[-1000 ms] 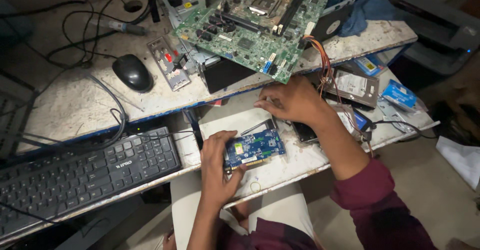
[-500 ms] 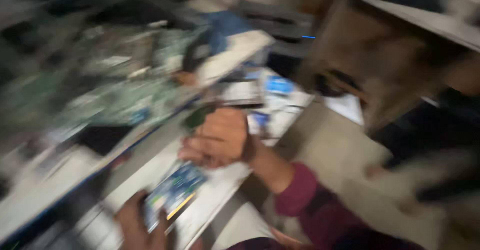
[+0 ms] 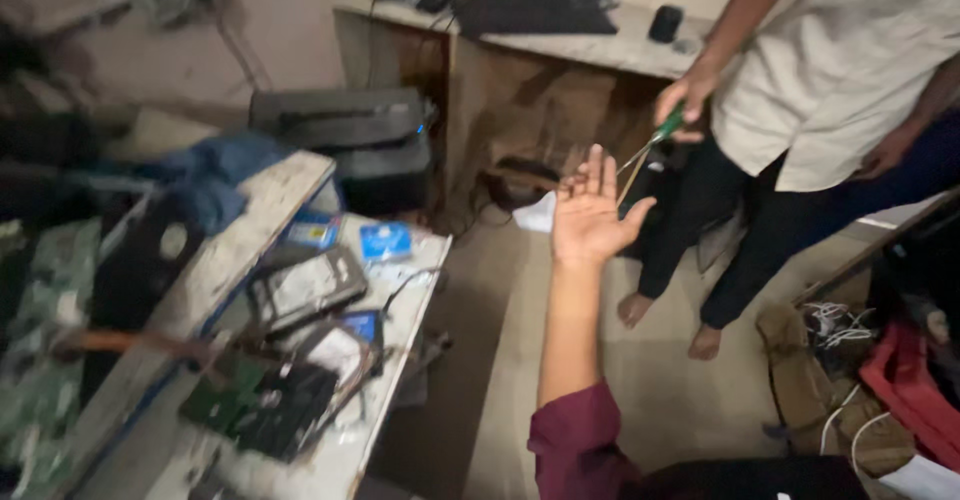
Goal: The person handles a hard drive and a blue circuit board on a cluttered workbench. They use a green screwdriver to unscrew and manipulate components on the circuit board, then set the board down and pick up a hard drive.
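Note:
My right hand [image 3: 592,210] is stretched out to the right, palm up and fingers apart, holding nothing. Just past its fingertips, another person's hand [image 3: 686,97] holds a green-handled screwdriver [image 3: 650,145] with its tip pointing down toward my palm; the tip is close to my fingers but I cannot tell if it touches. That person [image 3: 820,90] stands in a pale shirt and dark trousers, barefoot. My left hand is out of view.
At the left a worn bench [image 3: 395,290] carries hard drives [image 3: 305,288], circuit boards [image 3: 262,405] and cables. A dark printer [image 3: 345,135] sits behind it. A desk [image 3: 560,45] stands at the back; bags and wires [image 3: 850,360] lie at the right.
The view has swung right, away from the bench. My right hand left the bench and rose open toward the standing person. The small blue board and my left hand have gone out of view.

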